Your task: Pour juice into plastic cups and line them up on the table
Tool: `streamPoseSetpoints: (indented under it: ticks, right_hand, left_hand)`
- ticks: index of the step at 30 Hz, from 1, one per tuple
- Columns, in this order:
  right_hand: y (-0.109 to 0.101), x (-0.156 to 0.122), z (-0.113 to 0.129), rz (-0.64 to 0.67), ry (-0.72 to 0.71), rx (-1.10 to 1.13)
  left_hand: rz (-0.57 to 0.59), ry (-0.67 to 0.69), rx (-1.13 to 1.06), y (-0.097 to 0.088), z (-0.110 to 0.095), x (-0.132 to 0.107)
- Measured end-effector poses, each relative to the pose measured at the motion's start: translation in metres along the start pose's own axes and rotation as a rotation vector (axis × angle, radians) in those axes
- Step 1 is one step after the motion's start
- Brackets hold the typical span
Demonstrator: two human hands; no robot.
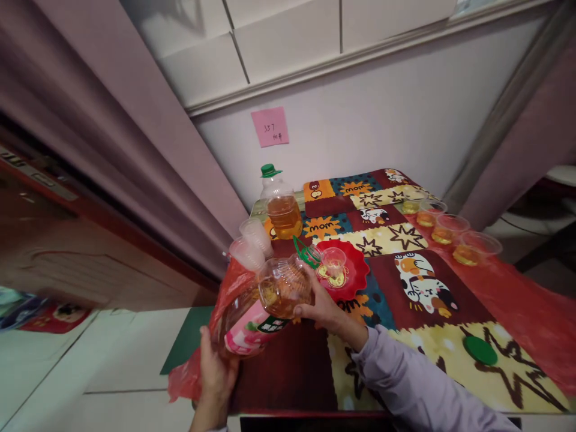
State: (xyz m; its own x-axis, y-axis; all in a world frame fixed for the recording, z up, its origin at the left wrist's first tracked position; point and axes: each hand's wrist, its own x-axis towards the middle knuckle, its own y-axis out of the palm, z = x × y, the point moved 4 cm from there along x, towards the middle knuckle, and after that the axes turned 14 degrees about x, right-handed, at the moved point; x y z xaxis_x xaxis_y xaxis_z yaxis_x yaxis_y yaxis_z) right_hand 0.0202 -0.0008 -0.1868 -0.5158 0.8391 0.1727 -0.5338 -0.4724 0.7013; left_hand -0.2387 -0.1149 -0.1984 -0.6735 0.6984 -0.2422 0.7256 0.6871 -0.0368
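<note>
**Big oil-coloured bottle tipped over a little cup, two hands on it**

At the near left corner of the tabletop (pixel 292 372), the left hand (pixel 216 372) is wrapped around the base of a big clear bottle (pixel 270 300) with a pink label and amber liquid inside. The right hand (pixel 321 309) grips it further up, by the shoulder. So both hands are closed on the same bottle. It's tilted well over, with its open, green-ringed mouth just beside a small clear cup (pixel 333 261). I can't tell if anything is flowing.

That cup sits on a red plate (pixel 357 273) near the middle. A loose green cap (pixel 480 350) lies towards the near right corner, well apart. A red bag (pixel 189 378) hangs off the left edge under the bottle, and stacked cups (pixel 252 243) sit just behind it.

At the far left corner stands a capped second bottle (pixel 281 207), half full. Along the far right edge is a row of filled cups (pixel 450 231). There's a pink sticky note (pixel 270 127) on the wall.
</note>
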Motion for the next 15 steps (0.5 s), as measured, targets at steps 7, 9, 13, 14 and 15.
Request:
streamPoseSetpoints:
  ticks: [7,9,13,14,15]
  right_hand:
    - [-0.003,0.000,0.003,-0.001,-0.015,-0.012]
    - [-0.003,-0.001,0.003,-0.006,-0.056,-0.036]
    - [-0.006,-0.003,0.001,-0.023,-0.109,-0.069]
    - [-0.007,-0.003,0.000,-0.029,-0.113,-0.069]
    - [-0.009,-0.002,-0.002,-0.034,-0.111,-0.061]
  left_hand:
    - [0.010,0.121,-0.030,0.011,0.006,0.004]
    - [-0.008,0.123,-0.037,0.009,0.007,0.007]
    - [-0.059,0.098,-0.064,0.004,0.011,0.011]
    - [-0.043,0.100,-0.067,0.004,0.011,0.011]
    - [-0.017,0.107,-0.066,0.003,0.011,0.011]
